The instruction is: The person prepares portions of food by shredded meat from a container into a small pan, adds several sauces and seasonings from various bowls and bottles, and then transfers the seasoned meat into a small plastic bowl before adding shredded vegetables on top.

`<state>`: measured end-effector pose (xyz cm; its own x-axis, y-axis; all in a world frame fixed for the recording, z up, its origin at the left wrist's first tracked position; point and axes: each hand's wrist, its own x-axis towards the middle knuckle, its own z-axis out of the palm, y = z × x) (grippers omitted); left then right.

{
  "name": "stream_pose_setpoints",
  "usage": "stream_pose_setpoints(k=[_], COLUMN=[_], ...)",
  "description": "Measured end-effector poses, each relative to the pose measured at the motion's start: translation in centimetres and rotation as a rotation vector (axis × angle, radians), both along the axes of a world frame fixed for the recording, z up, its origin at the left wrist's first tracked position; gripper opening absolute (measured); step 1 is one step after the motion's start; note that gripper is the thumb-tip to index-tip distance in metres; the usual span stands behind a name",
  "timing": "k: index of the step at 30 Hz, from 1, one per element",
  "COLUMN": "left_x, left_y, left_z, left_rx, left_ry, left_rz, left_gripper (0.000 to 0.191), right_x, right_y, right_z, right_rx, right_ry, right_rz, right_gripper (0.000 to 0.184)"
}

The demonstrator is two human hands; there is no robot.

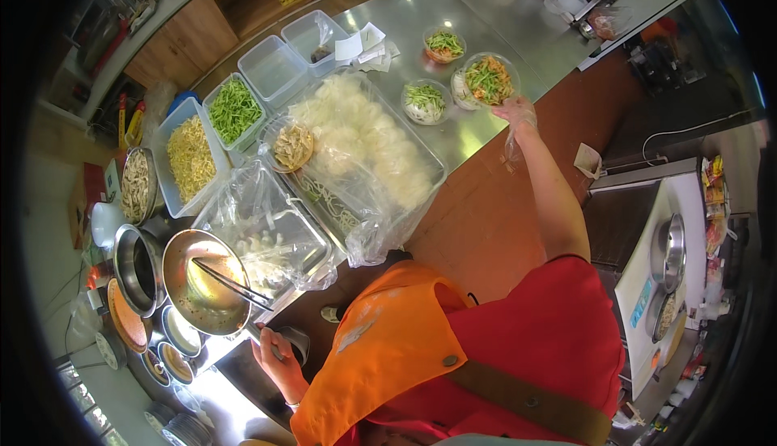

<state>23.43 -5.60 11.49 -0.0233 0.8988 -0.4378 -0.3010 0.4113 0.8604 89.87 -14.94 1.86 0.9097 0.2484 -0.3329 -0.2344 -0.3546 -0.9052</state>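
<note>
My left hand [280,358] holds the handle of a metal pan [212,300] at the lower left, a pair of dark chopsticks [227,282] lying across its oily inside. Stretched out to the upper right, my right hand [517,113], in a clear plastic glove, grips the rim of a clear bowl of noodles with shredded cucumber and an orange topping [490,80]. That bowl is tilted or raised over another clear bowl of white noodles [464,92]. Near it on the steel table [479,136] are a bowl of noodles with cucumber [425,103] and a third one with an orange topping [444,44].
Left of centre lie a plastic-covered tray of pale noodles [376,142], a tub of cucumber shreds [234,109], a tub of bean sprouts [190,157] and a bowl of shredded food [292,147]. Several sauce bowls [128,315] crowd the lower left. Paper slips [367,45] lie behind the tray.
</note>
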Motion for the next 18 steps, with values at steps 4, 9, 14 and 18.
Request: stream_pose_setpoints(k=[4,9,14,18], left_x=[4.2,6.1,7.2,6.5], left_y=[0.6,-0.2,0.1,-0.9], left_z=[0.6,1.2,2.2,0.9], left_rx=[-0.04,-0.017,-0.07,-0.083], left_ry=[-0.04,0.073,0.09,0.064], left_rz=[-0.019,-0.021,0.004,0.027], left_gripper=[0.017,0.016,0.016,0.016], right_x=[13.9,20.4,25.5,26.7], right_y=[-3.5,-3.4,-5.8,-4.6], right_z=[-9.8,-15.9,-20.3,-22.0], right_rx=[-0.183,0.267,0.295,0.375], right_ry=[0.004,0.392,0.425,0.504], right_rz=[0.096,-0.417,-0.393,-0.421], right_gripper=[0.021,0.018,0.019,0.03])
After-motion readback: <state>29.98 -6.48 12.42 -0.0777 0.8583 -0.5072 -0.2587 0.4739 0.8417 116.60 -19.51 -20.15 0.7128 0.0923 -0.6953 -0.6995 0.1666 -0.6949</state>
